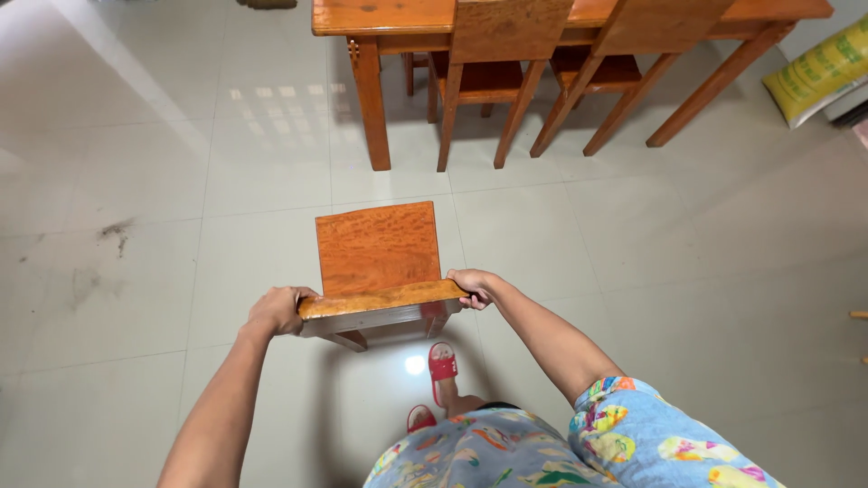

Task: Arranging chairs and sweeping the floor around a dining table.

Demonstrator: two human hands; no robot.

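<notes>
Head view: left hand (278, 310) and right hand (474, 286) each clamp an end of the wooden chair (380, 262) backrest; it could tip onto the red sandals (442, 361).

— What does the person wear on the upper body?

— A short-sleeved cotton top in light blue (633, 434), printed all over with small motifs in yellow, pink, orange and green. The sleeve ends near the elbow, so both forearms are bare.

— Is there something on the hands?

— No. The left hand (276, 310) and the right hand (475, 286) have no gloves, and I see no ring or watch.

— And on the feet?

— Red open slippers with pale marks on the strap (441, 366).
</notes>
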